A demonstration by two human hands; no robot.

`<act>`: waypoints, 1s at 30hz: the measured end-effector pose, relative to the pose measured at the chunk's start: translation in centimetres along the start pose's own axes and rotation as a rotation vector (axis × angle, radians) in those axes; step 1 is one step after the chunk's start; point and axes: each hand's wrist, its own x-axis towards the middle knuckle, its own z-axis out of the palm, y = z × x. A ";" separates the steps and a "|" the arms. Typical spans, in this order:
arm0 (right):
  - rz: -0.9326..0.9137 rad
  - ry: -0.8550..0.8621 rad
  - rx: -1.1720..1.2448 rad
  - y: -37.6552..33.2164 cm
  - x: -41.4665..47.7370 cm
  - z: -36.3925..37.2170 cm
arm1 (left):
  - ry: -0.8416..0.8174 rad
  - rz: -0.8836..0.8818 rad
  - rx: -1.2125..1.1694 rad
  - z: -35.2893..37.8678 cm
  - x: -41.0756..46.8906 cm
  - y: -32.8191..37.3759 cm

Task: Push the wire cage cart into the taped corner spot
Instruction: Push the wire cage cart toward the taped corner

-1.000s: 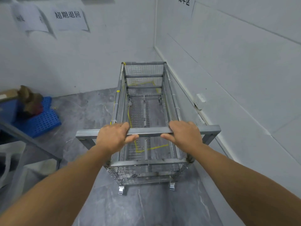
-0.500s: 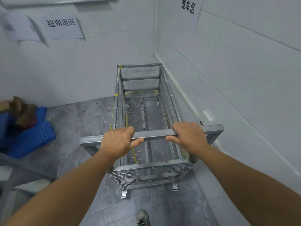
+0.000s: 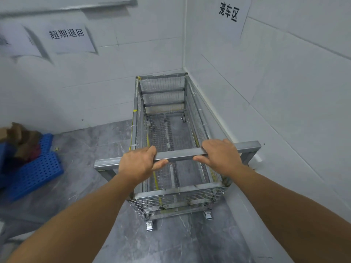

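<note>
The wire cage cart [image 3: 163,95] is a long grey metal mesh box on small casters, empty inside. Its far end sits tight in the corner where the two white walls meet, and its right side runs along the right wall. Yellow floor tape [image 3: 156,182] shows through the mesh bottom along the left side. My left hand [image 3: 137,164] and my right hand [image 3: 221,156] both grip the grey square handle bar [image 3: 180,155] at the near end, about a hand's width apart.
A blue perforated plastic pallet [image 3: 36,171] with brown cardboard on it lies on the floor at the left. Paper signs [image 3: 68,37] hang on the back wall, another sign [image 3: 230,12] on the right wall. Grey floor lies open left of the cart.
The cart has rolled forward into the corner; its far end now reaches the back wall. Both hands kept their grip on the handle bar.
</note>
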 end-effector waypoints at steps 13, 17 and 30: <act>-0.096 0.097 -0.039 3.4 9.1 2.2 | 0.051 -0.041 0.043 1.8 7.8 -4.0; -0.130 0.133 -0.047 4.9 9.2 2.9 | 0.076 -0.047 0.052 2.1 8.2 -2.8; -0.136 0.156 0.011 5.8 8.9 2.5 | 0.113 -0.063 0.025 2.4 8.8 -2.1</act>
